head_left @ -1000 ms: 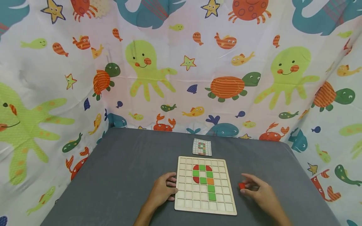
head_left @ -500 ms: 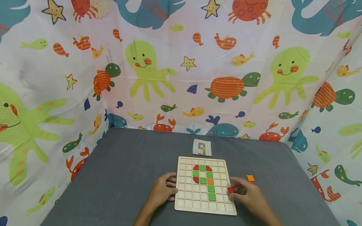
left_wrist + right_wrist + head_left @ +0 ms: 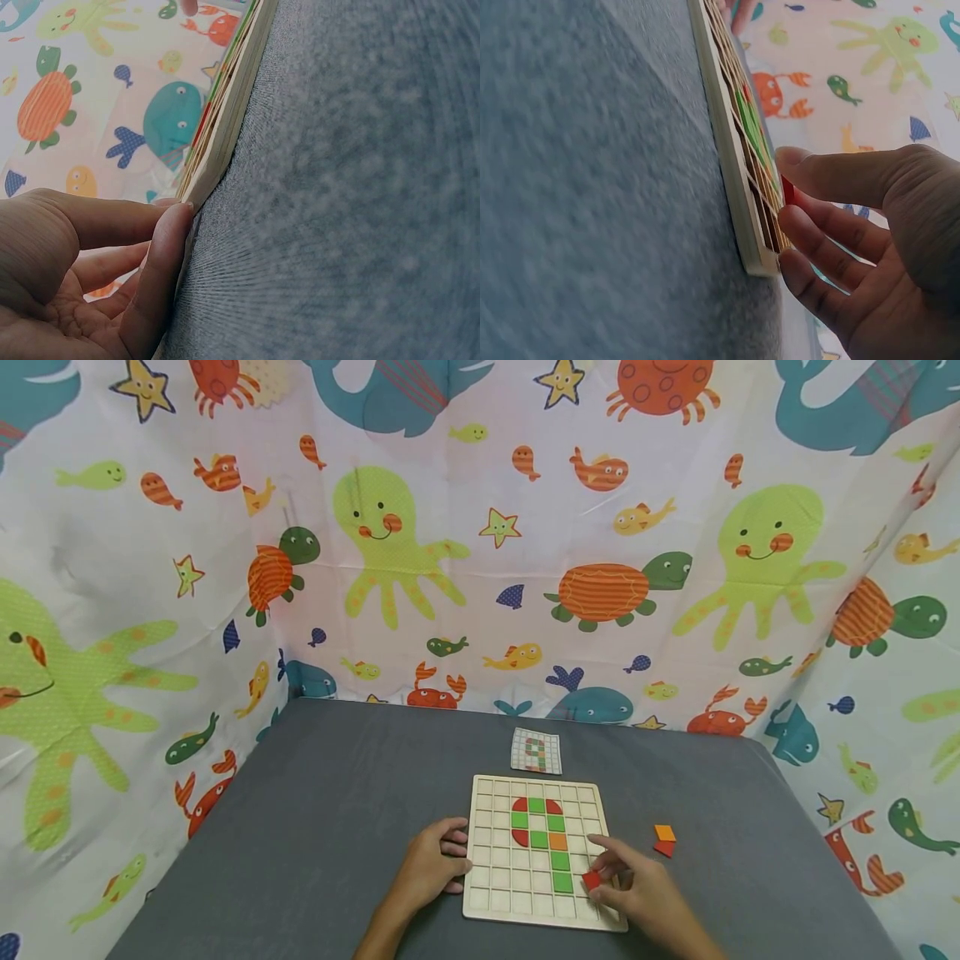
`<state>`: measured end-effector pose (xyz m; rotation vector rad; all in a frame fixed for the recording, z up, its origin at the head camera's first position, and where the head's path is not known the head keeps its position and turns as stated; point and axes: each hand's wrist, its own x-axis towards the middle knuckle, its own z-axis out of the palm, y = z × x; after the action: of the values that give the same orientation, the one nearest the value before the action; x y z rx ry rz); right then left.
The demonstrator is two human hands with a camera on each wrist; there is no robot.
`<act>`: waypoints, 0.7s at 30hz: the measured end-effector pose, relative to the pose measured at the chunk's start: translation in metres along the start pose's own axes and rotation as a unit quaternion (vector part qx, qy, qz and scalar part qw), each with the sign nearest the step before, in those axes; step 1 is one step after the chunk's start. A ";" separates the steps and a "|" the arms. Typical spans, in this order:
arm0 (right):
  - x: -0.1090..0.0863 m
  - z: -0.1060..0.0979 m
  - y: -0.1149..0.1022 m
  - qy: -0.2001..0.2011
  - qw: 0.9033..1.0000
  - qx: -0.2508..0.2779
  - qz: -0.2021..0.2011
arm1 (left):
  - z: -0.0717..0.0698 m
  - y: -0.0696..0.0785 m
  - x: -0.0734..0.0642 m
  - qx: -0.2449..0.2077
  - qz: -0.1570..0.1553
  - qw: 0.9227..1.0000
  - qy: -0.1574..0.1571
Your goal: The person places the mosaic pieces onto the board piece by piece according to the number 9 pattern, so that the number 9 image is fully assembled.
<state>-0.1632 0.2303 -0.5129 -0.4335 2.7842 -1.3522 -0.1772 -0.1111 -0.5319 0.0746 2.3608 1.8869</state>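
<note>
A pale wooden grid board (image 3: pixel 498 902) lies on the grey table with several green tiles, rounded red tiles and an orange tile set in its cells. My left hand (image 3: pixel 430 867) grips the board's left edge; in the left wrist view the thumb (image 3: pixel 124 220) and a finger pinch its corner. Above the lower right cells, my right hand (image 3: pixel 637 881) pinches a small red tile (image 3: pixel 591 880), just right of the lowest green tile (image 3: pixel 562 882). From the right wrist view, that red tile shows as a thin edge between thumb and fingers.
Right of the board lie a loose orange tile (image 3: pixel 664 832) and a red tile (image 3: pixel 664 849), touching or nearly so. A small card (image 3: pixel 536 752) printed with a coloured grid pattern lies behind the board. A sea-animal curtain (image 3: pixel 480 660) stands round the table's back and sides.
My right hand has carried the red tile leftward from beside the board to over its lower right cells. The loose orange and red tiles have come into view. My left hand stays put.
</note>
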 end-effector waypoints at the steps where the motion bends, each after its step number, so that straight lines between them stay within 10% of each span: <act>1: 0.000 0.001 -0.002 -0.004 1.000 0.000 0.000 | 0.000 0.000 0.000 0.000 0.000 1.000 0.000; 21: -0.003 0.015 -0.022 -0.104 0.994 -0.010 0.039 | 0.000 -0.002 0.000 -0.003 0.003 1.000 0.001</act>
<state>-0.1532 0.2062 -0.5059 -0.4347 2.6181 -1.1886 -0.1772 -0.1115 -0.5339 0.0787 2.3580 1.8969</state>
